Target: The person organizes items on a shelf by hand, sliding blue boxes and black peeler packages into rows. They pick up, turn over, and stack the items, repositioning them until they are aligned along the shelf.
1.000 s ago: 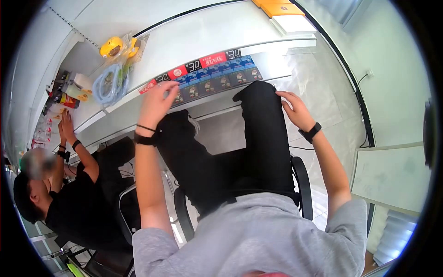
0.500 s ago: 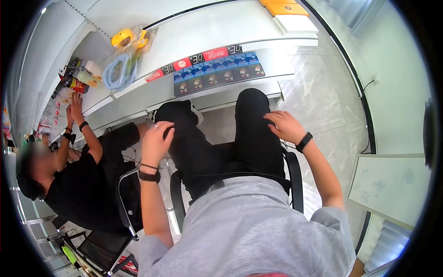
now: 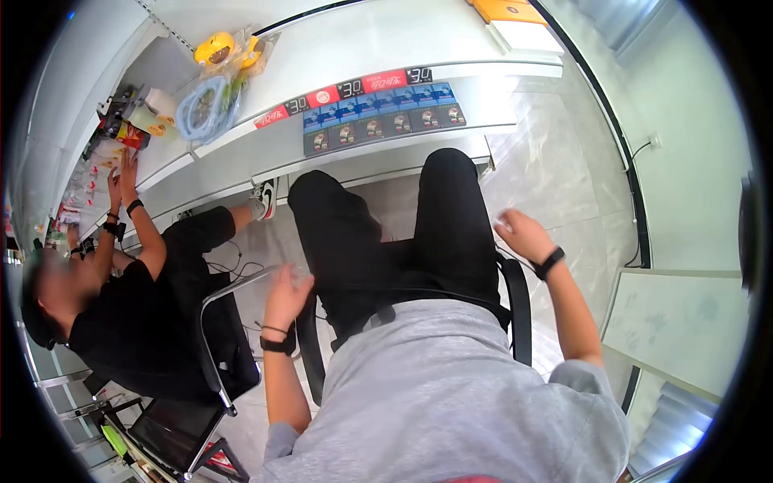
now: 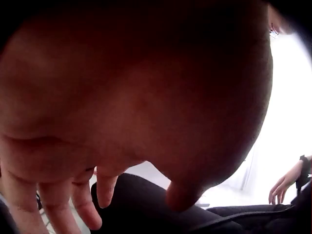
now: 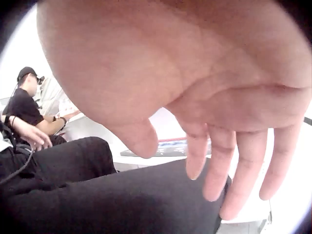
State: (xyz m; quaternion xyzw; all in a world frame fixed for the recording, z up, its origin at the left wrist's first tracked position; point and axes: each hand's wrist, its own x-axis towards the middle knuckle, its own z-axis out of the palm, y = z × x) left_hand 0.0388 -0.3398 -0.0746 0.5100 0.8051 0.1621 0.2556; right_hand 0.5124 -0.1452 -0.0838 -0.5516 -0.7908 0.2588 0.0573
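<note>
My left hand [image 3: 288,299] hangs beside my left thigh, near the chair's armrest, with nothing in it. In the left wrist view its palm and loosely bent fingers [image 4: 87,209] show above the dark trousers. My right hand [image 3: 523,235] is out past my right knee, over the floor side, and holds nothing. Its fingers [image 5: 222,170] hang relaxed in the right wrist view, the thigh below them. In front of my knees, rows of blue and dark packs [image 3: 378,117] lie side by side on a lower shelf, under red and black price strips [image 3: 322,95].
Left on the counter [image 3: 322,48] are a yellow toy [image 3: 215,50] and a bagged light-blue ring [image 3: 201,109]. White and orange boxes [image 3: 523,36] stand at the back right. Another person in black [image 3: 121,322] sits to my left, hands at a shelf.
My left hand has drawn back from the packs on the shelf to beside my thigh. My right hand has moved off my right knee and out to the side.
</note>
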